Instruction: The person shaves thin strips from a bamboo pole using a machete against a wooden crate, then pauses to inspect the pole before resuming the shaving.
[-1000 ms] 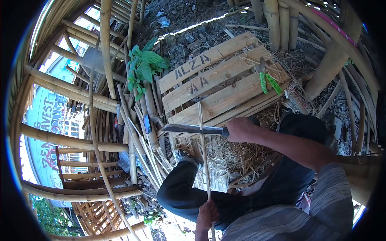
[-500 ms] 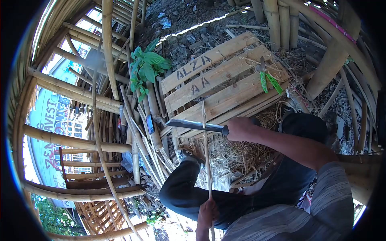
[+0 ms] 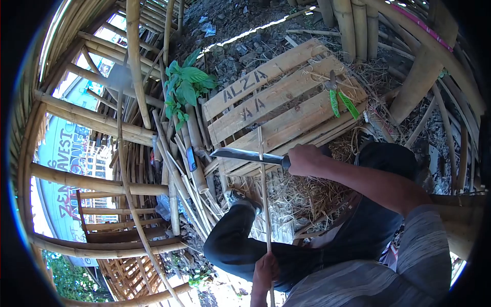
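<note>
My right hand point(image 3: 306, 159) is closed around the handle of a machete point(image 3: 245, 155), whose long dark blade points left. The blade lies across a thin bamboo stick point(image 3: 266, 204) near its upper end and appears to touch it. Lower down, my left hand point(image 3: 266, 268) is wrapped round the same stick, beside my bent leg. Beyond the stick's upper end sits a slatted wooden crate point(image 3: 286, 92) with black stencilled letters. On its right part rest green-handled shears point(image 3: 337, 97).
Thin bamboo strips point(image 3: 192, 189) and a blue phone-like object point(image 3: 191, 158) lie left of the crate. A leafy plant point(image 3: 186, 84) grows at its corner. Straw and shavings point(image 3: 317, 199) cover the ground below the machete. A bamboo lattice wall point(image 3: 102, 179) stands at left.
The stick and my left hand have shifted slightly right, and the stick's upper end sits a little higher. The machete stays across the stick, almost unmoved.
</note>
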### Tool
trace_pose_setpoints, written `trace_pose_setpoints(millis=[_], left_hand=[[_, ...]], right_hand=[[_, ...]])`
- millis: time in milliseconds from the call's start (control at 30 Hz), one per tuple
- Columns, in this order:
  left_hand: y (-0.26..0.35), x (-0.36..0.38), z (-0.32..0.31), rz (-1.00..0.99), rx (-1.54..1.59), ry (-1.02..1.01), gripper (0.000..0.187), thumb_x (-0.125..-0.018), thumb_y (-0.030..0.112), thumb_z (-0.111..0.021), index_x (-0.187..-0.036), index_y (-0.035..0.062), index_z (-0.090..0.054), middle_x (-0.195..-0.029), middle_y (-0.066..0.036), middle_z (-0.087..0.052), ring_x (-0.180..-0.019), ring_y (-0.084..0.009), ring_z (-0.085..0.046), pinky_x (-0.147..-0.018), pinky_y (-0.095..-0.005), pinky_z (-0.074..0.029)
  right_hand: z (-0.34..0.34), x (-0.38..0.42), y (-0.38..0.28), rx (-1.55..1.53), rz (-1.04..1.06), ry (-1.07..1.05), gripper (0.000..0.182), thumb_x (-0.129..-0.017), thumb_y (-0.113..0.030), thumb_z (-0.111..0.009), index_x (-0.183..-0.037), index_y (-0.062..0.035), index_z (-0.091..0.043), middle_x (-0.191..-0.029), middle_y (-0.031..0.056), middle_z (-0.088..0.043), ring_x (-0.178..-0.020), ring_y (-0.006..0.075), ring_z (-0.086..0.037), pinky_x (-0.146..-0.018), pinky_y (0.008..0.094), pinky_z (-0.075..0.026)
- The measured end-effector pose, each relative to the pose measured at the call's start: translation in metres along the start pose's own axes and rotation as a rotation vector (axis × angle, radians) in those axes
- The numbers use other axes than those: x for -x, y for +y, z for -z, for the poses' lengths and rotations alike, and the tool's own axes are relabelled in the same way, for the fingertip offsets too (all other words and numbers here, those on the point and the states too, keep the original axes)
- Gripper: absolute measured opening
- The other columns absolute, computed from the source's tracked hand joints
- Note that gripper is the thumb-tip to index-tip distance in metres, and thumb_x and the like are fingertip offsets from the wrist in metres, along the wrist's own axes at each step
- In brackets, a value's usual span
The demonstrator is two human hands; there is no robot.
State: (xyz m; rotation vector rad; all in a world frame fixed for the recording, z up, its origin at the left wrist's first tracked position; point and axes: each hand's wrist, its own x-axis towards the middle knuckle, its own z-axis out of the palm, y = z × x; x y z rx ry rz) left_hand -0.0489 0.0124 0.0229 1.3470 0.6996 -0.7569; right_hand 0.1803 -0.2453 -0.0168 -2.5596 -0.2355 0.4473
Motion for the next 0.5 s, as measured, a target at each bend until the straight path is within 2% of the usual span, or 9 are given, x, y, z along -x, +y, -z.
trace_pose_setpoints(millis=[67, 133, 200, 333, 400, 500], left_hand=[[0.005, -0.004, -0.001, 0.078, 0.064, -0.043, 0.036, -0.098, 0.034, -0.035, -0.068, 0.0131, -0.034, -0.052, 0.005, -0.026, -0.039, -0.0051, -0.025, -0.035, -0.0217, -0.019], [0.008, -0.009, -0.003, 0.06, 0.02, -0.014, 0.036, -0.098, 0.034, -0.035, -0.068, 0.0131, -0.034, -0.053, 0.005, -0.026, -0.039, -0.005, -0.025, -0.035, -0.0217, -0.019], [0.009, -0.01, -0.003, 0.045, -0.027, 0.019, 0.036, -0.098, 0.034, -0.036, -0.069, 0.0132, -0.035, -0.053, 0.005, -0.026, -0.039, -0.0049, -0.025, -0.036, -0.0217, -0.019], [-0.012, -0.005, 0.005, 0.055, -0.047, 0.069, 0.036, -0.098, 0.035, -0.035, -0.068, 0.0148, -0.034, -0.052, 0.006, -0.025, -0.038, -0.0043, -0.025, -0.034, -0.0208, -0.019], [-0.017, -0.005, 0.009, 0.068, -0.047, 0.077, 0.036, -0.098, 0.036, -0.035, -0.067, 0.0161, -0.034, -0.051, 0.007, -0.024, -0.037, -0.004, -0.026, -0.033, -0.0201, -0.019], [-0.018, -0.007, 0.008, 0.05, -0.086, 0.073, 0.036, -0.098, 0.036, -0.035, -0.068, 0.0159, -0.034, -0.051, 0.007, -0.025, -0.037, -0.0045, -0.027, -0.032, -0.0205, -0.02]], right_hand=[[0.002, 0.01, -0.007, -0.02, 0.004, -0.052, 0.029, -0.069, -0.025, -0.063, -0.083, 0.001, -0.065, -0.079, 0.0187, -0.065, -0.076, 0.0314, -0.066, -0.068, 0.0409, -0.053], [-0.006, 0.027, -0.015, -0.038, 0.061, -0.116, 0.03, -0.068, -0.025, -0.063, -0.083, 0.0014, -0.065, -0.079, 0.0187, -0.065, -0.075, 0.0313, -0.066, -0.067, 0.0407, -0.053], [-0.021, 0.037, -0.026, 0.117, 0.251, -0.27, 0.03, -0.068, -0.025, -0.064, -0.084, 0.0011, -0.066, -0.079, 0.018, -0.066, -0.074, 0.0308, -0.066, -0.067, 0.0402, -0.053], [-0.021, 0.026, -0.021, 0.141, 0.266, -0.3, 0.031, -0.066, -0.025, -0.065, -0.084, -0.0001, -0.066, -0.079, 0.0173, -0.066, -0.072, 0.03, -0.066, -0.067, 0.0397, -0.053], [-0.006, 0.006, -0.003, 0.042, 0.044, -0.167, 0.031, -0.066, -0.027, -0.066, -0.084, -0.0009, -0.066, -0.079, 0.0164, -0.066, -0.073, 0.0301, -0.066, -0.067, 0.0393, -0.053], [-0.003, 0.003, -0.002, 0.045, -0.003, -0.068, 0.034, -0.067, -0.031, -0.067, -0.085, -0.0017, -0.067, -0.08, 0.0164, -0.066, -0.076, 0.0305, -0.067, -0.069, 0.0389, -0.053]])
